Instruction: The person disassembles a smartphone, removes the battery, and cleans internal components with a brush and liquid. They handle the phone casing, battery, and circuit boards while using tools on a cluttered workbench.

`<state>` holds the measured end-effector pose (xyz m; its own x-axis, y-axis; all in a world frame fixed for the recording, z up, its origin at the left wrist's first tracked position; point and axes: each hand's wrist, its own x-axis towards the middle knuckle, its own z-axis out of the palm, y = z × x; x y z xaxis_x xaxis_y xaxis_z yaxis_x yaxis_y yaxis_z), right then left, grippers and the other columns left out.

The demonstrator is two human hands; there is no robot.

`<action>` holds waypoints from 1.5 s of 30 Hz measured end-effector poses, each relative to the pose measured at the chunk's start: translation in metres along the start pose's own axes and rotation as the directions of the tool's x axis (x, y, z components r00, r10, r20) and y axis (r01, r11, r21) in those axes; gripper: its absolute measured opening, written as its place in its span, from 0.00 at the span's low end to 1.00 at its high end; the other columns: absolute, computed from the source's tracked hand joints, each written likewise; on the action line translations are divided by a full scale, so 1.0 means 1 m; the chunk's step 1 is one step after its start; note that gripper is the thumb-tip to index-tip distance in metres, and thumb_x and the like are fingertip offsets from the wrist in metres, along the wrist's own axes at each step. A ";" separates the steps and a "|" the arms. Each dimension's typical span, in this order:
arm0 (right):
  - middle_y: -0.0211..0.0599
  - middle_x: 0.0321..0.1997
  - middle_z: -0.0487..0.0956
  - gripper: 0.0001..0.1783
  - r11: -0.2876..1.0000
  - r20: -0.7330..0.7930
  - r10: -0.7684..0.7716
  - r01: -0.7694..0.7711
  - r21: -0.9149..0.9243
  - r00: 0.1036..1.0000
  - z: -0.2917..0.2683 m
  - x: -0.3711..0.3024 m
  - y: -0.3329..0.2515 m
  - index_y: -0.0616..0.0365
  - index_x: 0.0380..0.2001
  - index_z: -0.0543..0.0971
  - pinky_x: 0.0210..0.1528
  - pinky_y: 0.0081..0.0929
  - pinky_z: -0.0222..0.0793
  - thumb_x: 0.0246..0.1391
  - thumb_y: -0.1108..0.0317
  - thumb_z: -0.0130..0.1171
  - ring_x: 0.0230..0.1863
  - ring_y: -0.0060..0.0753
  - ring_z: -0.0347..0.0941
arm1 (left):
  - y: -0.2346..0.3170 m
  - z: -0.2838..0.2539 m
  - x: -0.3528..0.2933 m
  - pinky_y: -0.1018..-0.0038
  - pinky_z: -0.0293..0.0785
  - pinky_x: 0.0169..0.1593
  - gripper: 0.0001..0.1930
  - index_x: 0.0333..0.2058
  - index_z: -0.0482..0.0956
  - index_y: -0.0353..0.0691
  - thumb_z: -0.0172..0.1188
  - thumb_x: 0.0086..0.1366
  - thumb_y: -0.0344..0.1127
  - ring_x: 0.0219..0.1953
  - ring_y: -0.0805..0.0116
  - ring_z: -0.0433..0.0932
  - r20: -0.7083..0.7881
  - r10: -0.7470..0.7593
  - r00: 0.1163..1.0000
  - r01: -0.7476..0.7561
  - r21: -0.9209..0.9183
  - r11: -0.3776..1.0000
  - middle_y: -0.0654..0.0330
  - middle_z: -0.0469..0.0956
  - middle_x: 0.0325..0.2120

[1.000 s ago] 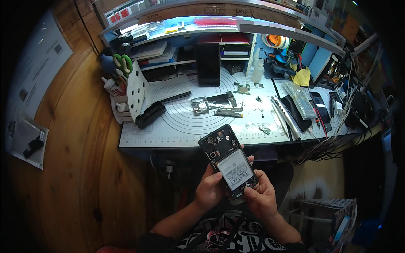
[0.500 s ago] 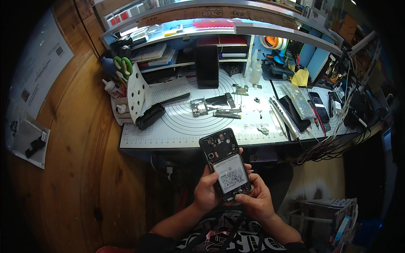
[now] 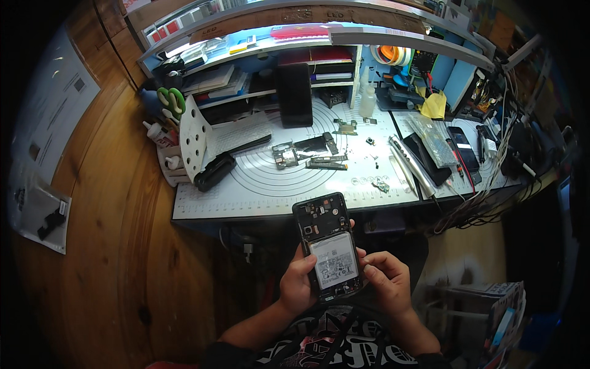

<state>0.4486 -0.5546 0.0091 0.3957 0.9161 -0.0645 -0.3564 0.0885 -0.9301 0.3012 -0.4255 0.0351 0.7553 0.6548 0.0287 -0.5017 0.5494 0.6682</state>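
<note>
Right hand point(image 3: 391, 284) has shifted beside the phone point(image 3: 329, 249) left fingers point(image 3: 304, 265) clasp, its own nearly pinched, hold unclear.

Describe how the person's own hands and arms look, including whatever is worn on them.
The left hand and right hand are ungloved, and no watch or bracelet shows at either wrist. Both forearms are uncovered down to the dark, plain-looking sleeves at the picture's lower edge. The dark top between them carries large white lettering and a pinkish print.
</note>
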 end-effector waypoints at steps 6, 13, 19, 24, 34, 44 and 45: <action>0.41 0.44 0.86 0.09 0.999 -0.018 -0.047 0.047 0.004 0.999 0.001 0.005 -0.014 0.67 0.47 0.80 0.47 0.26 0.79 0.66 0.74 0.61 0.41 0.25 0.82 | -0.001 -0.002 0.000 0.52 0.81 0.57 0.40 0.71 0.51 0.26 0.44 0.65 0.44 0.54 0.43 0.81 0.034 -0.047 0.998 0.047 -0.006 0.999 0.35 0.69 0.62; 0.44 0.42 0.86 0.09 0.997 -0.053 -0.082 0.081 -0.018 0.995 -0.004 0.003 -0.017 0.68 0.47 0.79 0.48 0.27 0.80 0.67 0.73 0.61 0.41 0.27 0.83 | 0.005 0.002 -0.003 0.50 0.83 0.53 0.41 0.71 0.51 0.25 0.45 0.65 0.46 0.49 0.42 0.83 0.034 -0.150 0.988 0.150 0.025 0.988 0.31 0.72 0.58; 0.46 0.41 0.86 0.09 0.994 -0.027 -0.107 0.106 -0.011 0.994 -0.008 0.004 -0.018 0.68 0.47 0.79 0.48 0.27 0.79 0.67 0.73 0.60 0.42 0.28 0.83 | 0.004 0.005 -0.006 0.50 0.83 0.52 0.41 0.71 0.52 0.25 0.46 0.66 0.47 0.50 0.43 0.82 0.023 -0.145 0.989 0.144 0.032 0.989 0.38 0.60 0.70; 0.47 0.41 0.86 0.09 0.994 -0.023 -0.104 0.105 0.015 0.994 -0.009 0.005 -0.017 0.68 0.47 0.79 0.48 0.28 0.80 0.67 0.74 0.60 0.42 0.29 0.83 | 0.005 0.008 -0.007 0.51 0.82 0.53 0.41 0.71 0.51 0.26 0.46 0.65 0.48 0.51 0.43 0.82 0.009 -0.168 0.986 0.168 0.038 0.985 0.38 0.59 0.71; 0.48 0.41 0.86 0.09 0.994 -0.009 -0.093 0.094 0.051 0.996 -0.012 0.006 -0.014 0.68 0.47 0.79 0.47 0.28 0.80 0.67 0.74 0.60 0.42 0.30 0.83 | 0.006 0.007 -0.008 0.51 0.83 0.53 0.41 0.72 0.51 0.27 0.46 0.66 0.48 0.51 0.44 0.82 -0.001 -0.204 0.979 0.204 0.044 0.978 0.39 0.59 0.71; 0.48 0.41 0.86 0.09 0.994 -0.002 -0.095 0.095 0.054 0.996 -0.010 0.007 -0.015 0.69 0.47 0.78 0.47 0.29 0.80 0.68 0.75 0.59 0.41 0.30 0.83 | 0.006 0.009 -0.007 0.53 0.81 0.55 0.39 0.70 0.53 0.27 0.46 0.65 0.47 0.51 0.43 0.82 -0.010 -0.208 0.978 0.209 0.039 0.977 0.36 0.66 0.64; 0.48 0.41 0.86 0.08 0.994 -0.002 -0.094 0.094 0.060 0.996 -0.010 0.007 -0.015 0.69 0.47 0.78 0.47 0.29 0.80 0.68 0.75 0.58 0.41 0.30 0.83 | 0.005 0.007 -0.007 0.54 0.80 0.57 0.37 0.68 0.55 0.27 0.45 0.66 0.47 0.51 0.43 0.82 0.006 -0.202 0.979 0.202 0.020 0.979 0.34 0.71 0.58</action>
<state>0.4650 -0.5537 0.0189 0.4288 0.9031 0.0223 -0.3682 0.1973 -0.9086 0.2960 -0.4312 0.0436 0.8434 0.5273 -0.1025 -0.3305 0.6597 0.6749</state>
